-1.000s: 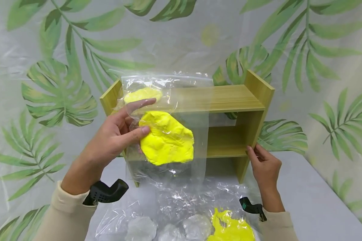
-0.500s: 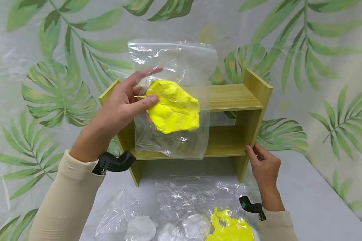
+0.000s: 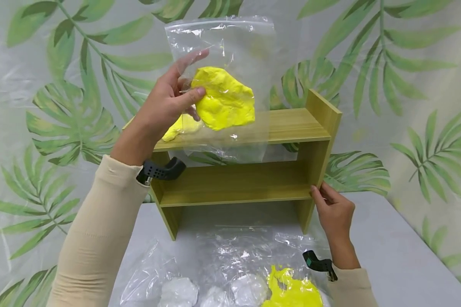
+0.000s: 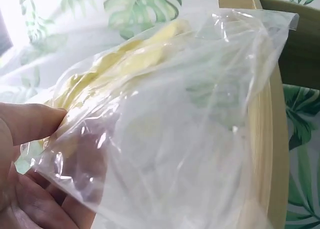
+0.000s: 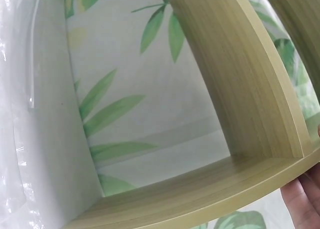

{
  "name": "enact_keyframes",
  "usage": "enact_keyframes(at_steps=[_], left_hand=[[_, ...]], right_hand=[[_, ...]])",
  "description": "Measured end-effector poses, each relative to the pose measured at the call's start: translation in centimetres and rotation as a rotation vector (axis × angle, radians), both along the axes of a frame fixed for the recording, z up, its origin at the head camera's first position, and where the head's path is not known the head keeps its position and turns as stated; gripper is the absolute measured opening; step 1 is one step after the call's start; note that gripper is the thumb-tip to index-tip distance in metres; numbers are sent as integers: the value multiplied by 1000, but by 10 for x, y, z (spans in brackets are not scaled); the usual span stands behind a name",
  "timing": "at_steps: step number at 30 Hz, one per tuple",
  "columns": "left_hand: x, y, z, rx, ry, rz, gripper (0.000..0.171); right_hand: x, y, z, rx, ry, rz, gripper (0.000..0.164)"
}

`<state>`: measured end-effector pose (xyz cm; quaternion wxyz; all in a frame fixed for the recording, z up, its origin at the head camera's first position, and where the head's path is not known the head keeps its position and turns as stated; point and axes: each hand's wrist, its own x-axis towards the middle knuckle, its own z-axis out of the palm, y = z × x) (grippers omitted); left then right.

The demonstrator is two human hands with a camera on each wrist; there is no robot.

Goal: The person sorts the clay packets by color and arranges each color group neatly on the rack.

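Note:
My left hand (image 3: 168, 99) pinches a clear zip bag (image 3: 240, 49) with a flattened lump of bright yellow clay (image 3: 224, 100) inside, raised in front of the shelf's top board. The left wrist view shows the thumb (image 4: 35, 123) on one side of the bag (image 4: 190, 154) and fingers behind it. A two-tier wooden shelf (image 3: 238, 183) stands on the table. At its right side panel, level with the lower board, my right hand (image 3: 336, 211) grips the front edge between thumb and fingers. Another yellow lump (image 3: 181, 127) lies on the top board's left end, partly behind the left hand.
In front of the shelf, clear plastic bags (image 3: 246, 243) lie on the table (image 3: 392, 238). Several white lumps (image 3: 178, 292) and a spread yellow piece (image 3: 296, 294) are among them at the near edge. A leaf-patterned sheet (image 3: 369, 64) hangs behind the table.
The left hand has lifted the bag of yellow clay upward from in front of the boards, uncovering the lower board. The right hand stays on the side panel.

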<state>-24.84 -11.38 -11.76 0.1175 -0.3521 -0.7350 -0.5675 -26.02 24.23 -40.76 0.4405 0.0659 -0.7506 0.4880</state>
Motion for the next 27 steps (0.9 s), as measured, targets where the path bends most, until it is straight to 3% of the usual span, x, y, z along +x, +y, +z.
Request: enact_keyframes(at_steps=[8,13,21,27], left_hand=[[-38,1,2,20,-114,54,56],[-54,6,0,-29,-180,136,48],[-68,13,-2,-264,-317,381,55],[-72,18,-4,-355,-352,472,58]], right_hand=[[1,-1,-2,14,1,7,28],[1,1,-2,11,10,14,29],[-1,3,2,12,7,18,29],[0,4,2,8,3,14,29]])
